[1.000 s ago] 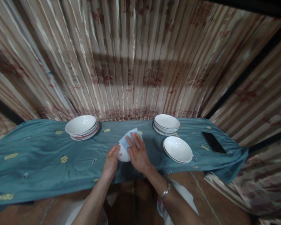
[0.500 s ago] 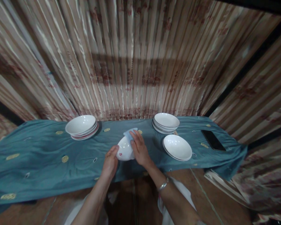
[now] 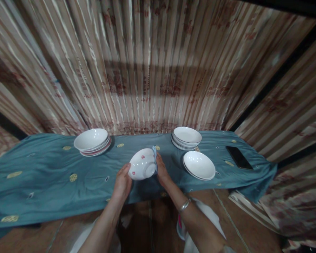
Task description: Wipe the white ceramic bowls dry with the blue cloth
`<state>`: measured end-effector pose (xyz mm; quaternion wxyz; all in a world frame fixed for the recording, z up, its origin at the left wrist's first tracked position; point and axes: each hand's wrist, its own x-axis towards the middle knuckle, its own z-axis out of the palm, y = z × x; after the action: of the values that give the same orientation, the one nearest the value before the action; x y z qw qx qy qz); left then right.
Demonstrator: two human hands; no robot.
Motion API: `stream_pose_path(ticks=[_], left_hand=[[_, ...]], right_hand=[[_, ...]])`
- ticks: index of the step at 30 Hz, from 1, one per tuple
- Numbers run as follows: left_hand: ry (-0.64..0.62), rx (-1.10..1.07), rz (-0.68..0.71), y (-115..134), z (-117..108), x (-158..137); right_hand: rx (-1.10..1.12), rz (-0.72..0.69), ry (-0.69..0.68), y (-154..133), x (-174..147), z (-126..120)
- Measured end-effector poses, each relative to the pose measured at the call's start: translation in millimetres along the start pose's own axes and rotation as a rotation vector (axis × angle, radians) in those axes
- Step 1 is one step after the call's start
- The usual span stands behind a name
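Observation:
Tilted above the table's front edge is a white bowl [image 3: 140, 162] with small red flower prints, its outside and foot ring turned toward me. My left hand [image 3: 123, 180] is closed on the bowl's left rim. On the other side, my right hand [image 3: 162, 169] presses a light blue cloth [image 3: 155, 154] against the bowl's right rim; most of the cloth is hidden behind the bowl and fingers. A silver bracelet circles my right wrist.
A teal cloth [image 3: 55, 189] covers the table. White bowls are stacked at left [image 3: 91, 139]; another stack [image 3: 186, 136] is at back right, with white dishes [image 3: 199, 165] before it. A black phone [image 3: 239, 157] lies far right. A pleated curtain [image 3: 147, 70] hangs behind.
The bowl has been turned so its underside and foot ring show. My right hand and the blue cloth have moved from the bowl's upper face to its right rim.

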<state>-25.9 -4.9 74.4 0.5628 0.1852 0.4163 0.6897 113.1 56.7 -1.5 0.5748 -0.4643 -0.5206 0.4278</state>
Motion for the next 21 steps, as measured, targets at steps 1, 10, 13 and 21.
stream_pose_path(ticks=[1,10,13,21], left_hand=[[-0.011,0.004,-0.006,-1,1,-1],[-0.083,0.063,-0.086,-11,13,-10],[-0.088,0.106,-0.065,-8,12,-9],[-0.113,0.124,-0.065,-5,13,-10]], right_hand=[[-0.013,-0.003,-0.004,-3,1,-2],[-0.003,0.007,-0.005,-33,17,-24],[-0.062,-0.041,-0.005,-38,20,-27],[-0.519,-0.478,-0.198,-71,-9,-19]])
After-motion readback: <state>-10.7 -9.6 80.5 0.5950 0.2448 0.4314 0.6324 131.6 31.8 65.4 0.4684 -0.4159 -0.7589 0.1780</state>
